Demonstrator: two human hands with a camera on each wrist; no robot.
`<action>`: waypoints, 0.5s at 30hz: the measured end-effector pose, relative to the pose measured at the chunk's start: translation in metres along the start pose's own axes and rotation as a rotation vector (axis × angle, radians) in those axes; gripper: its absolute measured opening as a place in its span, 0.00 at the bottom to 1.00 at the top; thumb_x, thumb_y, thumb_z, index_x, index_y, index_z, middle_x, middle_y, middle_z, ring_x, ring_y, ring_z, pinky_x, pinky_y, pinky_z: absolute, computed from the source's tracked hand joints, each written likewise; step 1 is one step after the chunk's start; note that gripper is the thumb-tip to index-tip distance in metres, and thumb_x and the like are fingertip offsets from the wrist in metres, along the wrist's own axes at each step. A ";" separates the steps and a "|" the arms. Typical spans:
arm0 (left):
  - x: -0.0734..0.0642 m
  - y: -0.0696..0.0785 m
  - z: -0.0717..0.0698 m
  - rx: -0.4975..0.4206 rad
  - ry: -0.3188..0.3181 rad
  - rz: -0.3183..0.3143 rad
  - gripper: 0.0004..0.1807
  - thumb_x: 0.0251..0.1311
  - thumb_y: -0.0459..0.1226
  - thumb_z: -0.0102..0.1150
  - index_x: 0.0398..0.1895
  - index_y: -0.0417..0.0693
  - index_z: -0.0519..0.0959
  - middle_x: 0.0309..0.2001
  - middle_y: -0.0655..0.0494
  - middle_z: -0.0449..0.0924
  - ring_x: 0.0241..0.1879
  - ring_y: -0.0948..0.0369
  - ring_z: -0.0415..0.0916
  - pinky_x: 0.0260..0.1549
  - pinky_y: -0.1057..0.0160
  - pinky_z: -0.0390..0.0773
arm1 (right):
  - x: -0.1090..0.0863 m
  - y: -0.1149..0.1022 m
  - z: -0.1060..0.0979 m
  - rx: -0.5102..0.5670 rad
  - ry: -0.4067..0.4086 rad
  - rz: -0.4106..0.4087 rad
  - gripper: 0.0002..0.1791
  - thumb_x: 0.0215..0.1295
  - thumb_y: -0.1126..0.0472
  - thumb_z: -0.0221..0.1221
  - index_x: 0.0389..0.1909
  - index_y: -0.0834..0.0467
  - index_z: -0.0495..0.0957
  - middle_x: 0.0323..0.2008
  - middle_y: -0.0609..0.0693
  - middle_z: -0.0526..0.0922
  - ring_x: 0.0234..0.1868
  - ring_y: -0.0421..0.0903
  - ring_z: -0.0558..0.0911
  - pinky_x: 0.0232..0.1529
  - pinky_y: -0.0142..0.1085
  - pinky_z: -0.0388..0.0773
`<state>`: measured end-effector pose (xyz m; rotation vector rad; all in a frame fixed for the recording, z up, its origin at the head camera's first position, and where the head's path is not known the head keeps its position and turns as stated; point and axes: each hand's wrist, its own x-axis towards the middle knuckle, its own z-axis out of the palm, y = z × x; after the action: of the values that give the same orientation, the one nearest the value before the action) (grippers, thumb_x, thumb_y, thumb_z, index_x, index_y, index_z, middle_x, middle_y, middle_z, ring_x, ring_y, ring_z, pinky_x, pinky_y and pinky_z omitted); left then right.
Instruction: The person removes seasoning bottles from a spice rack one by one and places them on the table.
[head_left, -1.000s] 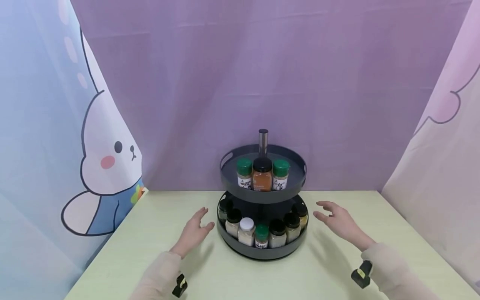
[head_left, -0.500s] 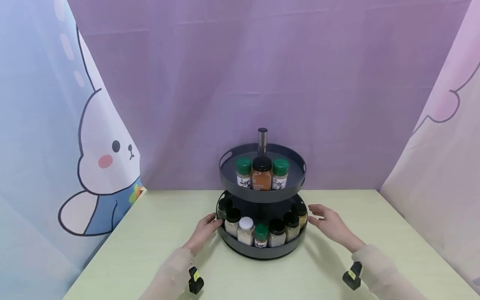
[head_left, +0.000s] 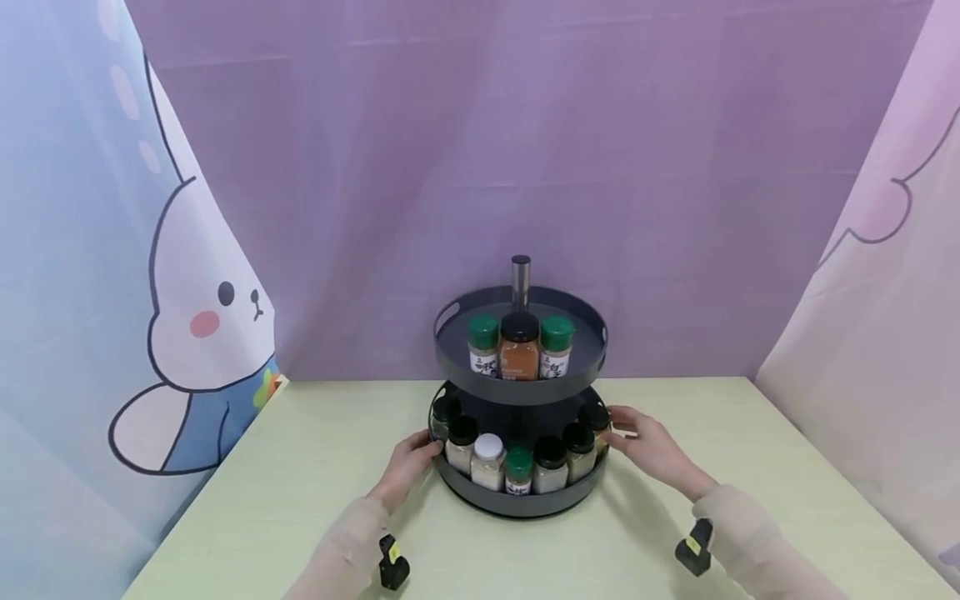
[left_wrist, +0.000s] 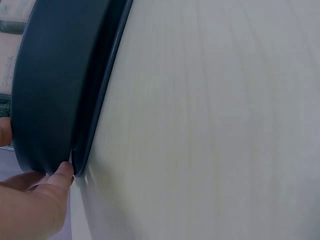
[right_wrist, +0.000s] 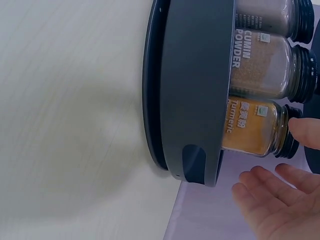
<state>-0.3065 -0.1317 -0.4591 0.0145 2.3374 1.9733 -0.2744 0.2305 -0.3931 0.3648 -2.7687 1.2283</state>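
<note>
Cream sleeves [head_left: 753, 533], black wrist cameras [head_left: 392, 567], yellow labels [head_left: 394, 552]

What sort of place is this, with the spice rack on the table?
Probably a makeshift filming corner rather than a working kitchen: a pale table is backed by hanging purple cloth, with rabbit-printed cloth along its left side. The two-tier spice rack suggests kitchen goods, nothing more.

"CUMIN POWDER", brown jar [right_wrist: 267, 67]; "Turmeric", orange jar [right_wrist: 256, 132]

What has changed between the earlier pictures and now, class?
The left hand moved right and now grips the lower tray; the right hand moved left to the turmeric jar, contact unclear. The upper tray and other jars stayed put.
</note>
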 end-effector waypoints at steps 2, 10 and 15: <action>0.000 -0.001 -0.001 -0.009 -0.010 0.000 0.28 0.63 0.37 0.46 0.64 0.29 0.59 0.62 0.33 0.62 0.62 0.44 0.62 0.61 0.49 0.65 | 0.001 0.001 0.002 0.018 0.001 0.005 0.27 0.63 0.60 0.55 0.60 0.67 0.64 0.54 0.66 0.73 0.55 0.63 0.73 0.49 0.46 0.77; -0.001 -0.003 -0.002 -0.042 -0.018 0.009 0.29 0.64 0.39 0.46 0.64 0.31 0.58 0.63 0.34 0.61 0.63 0.44 0.60 0.61 0.48 0.63 | 0.007 0.006 0.003 0.147 -0.092 0.005 0.32 0.61 0.57 0.58 0.62 0.68 0.62 0.57 0.66 0.71 0.58 0.61 0.71 0.53 0.47 0.75; -0.002 -0.004 0.001 -0.043 0.001 0.013 0.29 0.64 0.38 0.46 0.64 0.30 0.59 0.63 0.33 0.61 0.62 0.43 0.61 0.61 0.48 0.65 | 0.011 0.012 0.001 0.241 -0.173 0.041 0.37 0.58 0.60 0.60 0.66 0.66 0.57 0.62 0.65 0.66 0.62 0.61 0.67 0.56 0.47 0.73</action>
<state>-0.3044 -0.1319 -0.4627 0.0255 2.3008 2.0292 -0.2880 0.2352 -0.4002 0.4550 -2.7848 1.6194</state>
